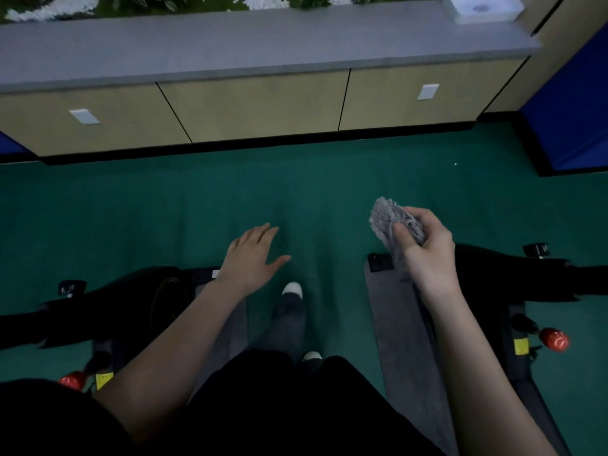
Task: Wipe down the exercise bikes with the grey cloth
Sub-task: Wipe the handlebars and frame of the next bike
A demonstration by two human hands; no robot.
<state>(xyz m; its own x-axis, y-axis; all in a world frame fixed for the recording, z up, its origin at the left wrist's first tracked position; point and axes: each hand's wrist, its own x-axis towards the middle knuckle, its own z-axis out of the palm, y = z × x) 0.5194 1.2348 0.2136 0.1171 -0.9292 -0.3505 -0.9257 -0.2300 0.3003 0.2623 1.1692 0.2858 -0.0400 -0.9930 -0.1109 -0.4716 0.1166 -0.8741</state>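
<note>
The crumpled grey fluffy cloth (391,222) is bunched in the right hand (427,255), at about three o'clock from the middle of the view, and it is held up in the air. The right hand's fingers (427,214) and thumb are curled round it and grip it, and a loose end hangs below the palm. Just under the cloth in the view lies a long grey floor mat (394,324), with the right-side black exercise bike (513,274) beside it at four o'clock; this bike carries a red round knob (554,339). The left hand (253,258) hovers near the centre with its fingers (263,232) straight and spread, holding nothing. At eight o'clock stands the left-side black exercise bike (98,301). Two shoes with white toes (292,288) stand on the green carpet floor (164,205) between the bikes. At twelve o'clock runs a beige cabinet (250,106) under a grey worktop (230,44)
</note>
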